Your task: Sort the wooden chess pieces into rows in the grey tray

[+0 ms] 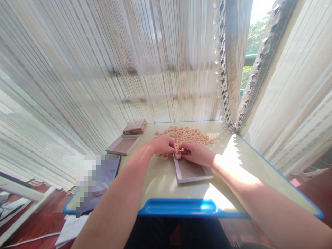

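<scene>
A shallow open cardboard box lies near the middle of the table. Over its far left corner is a round wooden Chinese chess piece with a red character. The thumb and fingers of my right hand close on that piece from the right. My left hand comes in from the left, its fingers pressed together right beside the piece; what they hold, if anything, is hidden. Another chess piece lies flat to the left of the box. Behind my hands spreads a loose heap of chess pieces, several showing red characters.
At the back left stand a closed brown box and a second shallow tray. A dark tablet or folder, partly blurred out, lies at the left. The table's blue edge has a moulded groove. Sheer curtains hang behind.
</scene>
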